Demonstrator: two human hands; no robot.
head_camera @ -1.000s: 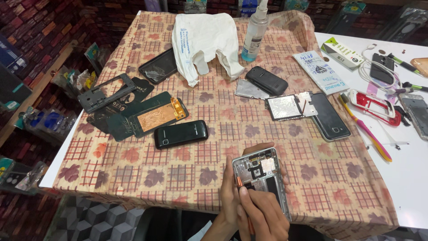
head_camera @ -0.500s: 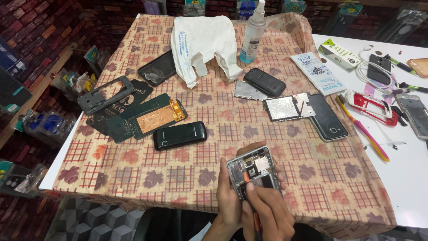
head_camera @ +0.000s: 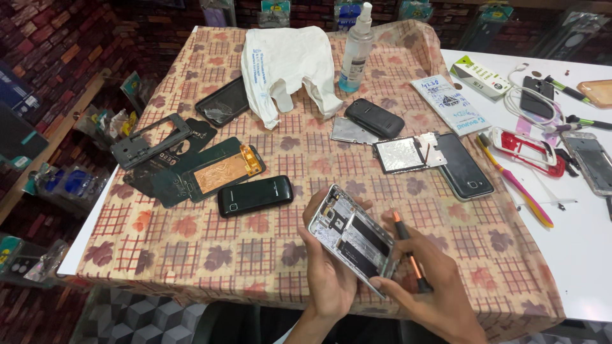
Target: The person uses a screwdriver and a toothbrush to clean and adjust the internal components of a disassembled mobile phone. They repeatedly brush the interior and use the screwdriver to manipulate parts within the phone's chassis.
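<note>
We see left hand [head_camera: 328, 280] cupping opened phone [head_camera: 352, 237] from below — fingers wrapped round its edges, phone tilted, held above near edge of desk [head_camera: 191, 261]. Right hand [head_camera: 433, 286] grips phone's lower corner, fingers also clenched on screwdriver [head_camera: 408, 251] — orange tip up. Black phone [head_camera: 255, 195] lies just left of opened phone.

Spray bottle [head_camera: 356, 46], white plastic bag [head_camera: 287, 67], black phone [head_camera: 255, 195] on patterned tablecloth [head_camera: 191, 255].

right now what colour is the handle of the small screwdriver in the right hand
Black with an orange tip, clearest in the head view.
</note>
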